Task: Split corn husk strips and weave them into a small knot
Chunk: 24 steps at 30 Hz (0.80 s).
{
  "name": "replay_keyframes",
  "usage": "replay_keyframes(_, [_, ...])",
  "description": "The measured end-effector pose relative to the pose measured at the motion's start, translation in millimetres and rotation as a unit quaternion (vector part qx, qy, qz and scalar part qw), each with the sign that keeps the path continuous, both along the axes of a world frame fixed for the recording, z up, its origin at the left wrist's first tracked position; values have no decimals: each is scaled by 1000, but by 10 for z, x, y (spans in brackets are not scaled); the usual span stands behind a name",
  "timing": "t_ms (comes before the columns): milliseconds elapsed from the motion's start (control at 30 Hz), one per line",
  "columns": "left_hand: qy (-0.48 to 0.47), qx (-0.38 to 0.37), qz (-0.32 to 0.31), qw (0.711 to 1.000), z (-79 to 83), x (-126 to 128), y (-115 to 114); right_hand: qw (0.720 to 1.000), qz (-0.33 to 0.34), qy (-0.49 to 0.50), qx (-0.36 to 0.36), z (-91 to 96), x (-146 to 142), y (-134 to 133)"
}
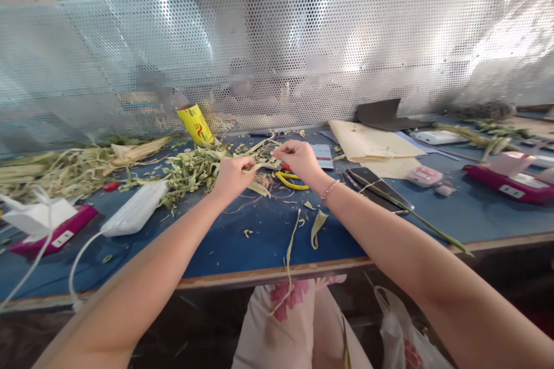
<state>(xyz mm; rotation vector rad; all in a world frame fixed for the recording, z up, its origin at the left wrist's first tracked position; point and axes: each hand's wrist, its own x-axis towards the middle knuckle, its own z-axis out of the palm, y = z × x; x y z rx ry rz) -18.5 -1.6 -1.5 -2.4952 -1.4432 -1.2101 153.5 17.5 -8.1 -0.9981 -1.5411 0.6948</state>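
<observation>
My left hand (235,177) is closed in a pinch on a pale green, dry-looking leaf strip (258,187). To its right, my right hand (298,157) also has thumb and fingertips together; anything between them is too small to make out. Below the right hand lies a yellow loop handle (292,183), which looks like part of scissors. A heap of shredded greenish plant pieces (190,172) spreads beside my left hand. Loose curled strips (318,228) lie on the blue tabletop (255,251) nearer to me.
A yellow tube (195,124) leans near the perforated metal screen (268,40). On the left are a white power bank (136,207) and a magenta socket block (56,233). Rightward lie a phone (381,187), brown paper (374,141), a pink case (425,176) and another socket block (506,183).
</observation>
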Motion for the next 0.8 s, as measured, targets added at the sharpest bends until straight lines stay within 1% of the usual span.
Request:
replay_keyframes(100, [-26, -9, 27, 999, -19, -22, 27, 999, -42, 26, 3, -5, 69, 91])
replay_keyframes(167, [-49, -20, 51, 997, -39, -46, 55, 998, -60, 8, 2, -25, 120, 153])
replay_keyframes(233, [-63, -33, 71, 995, -53, -67, 82, 993, -79, -87, 13, -54, 162, 192])
replay_keyframes(333, [-69, -49, 90, 992, -58, -83, 105, 961, -87, -258, 50, -106, 192, 207])
replay_keyframes(367, [-67, -52, 94, 992, -57, -84, 108, 952, -80, -291, 55, -125, 192, 205])
replay_keyframes(433, [-63, -54, 96, 992, -56, -81, 111, 944, -62, -317, 58, -161, 180, 199])
replay_keyframes(567, [-61, -51, 98, 992, -56, -77, 110, 951, -30, -282, 120, -201, 124, 189])
replay_keyframes(633, [-67, -59, 97, 991, -50, -73, 105, 958, -2, -251, 136, -193, 82, 163])
replay_keyframes(733, [-97, -79, 83, 989, -31, -62, 91, 969, 74, -206, 113, -150, 0, 74])
replay_keyframes(800, [-130, -93, 59, 985, -14, -50, 78, 978, 114, -149, 86, -117, -63, -9])
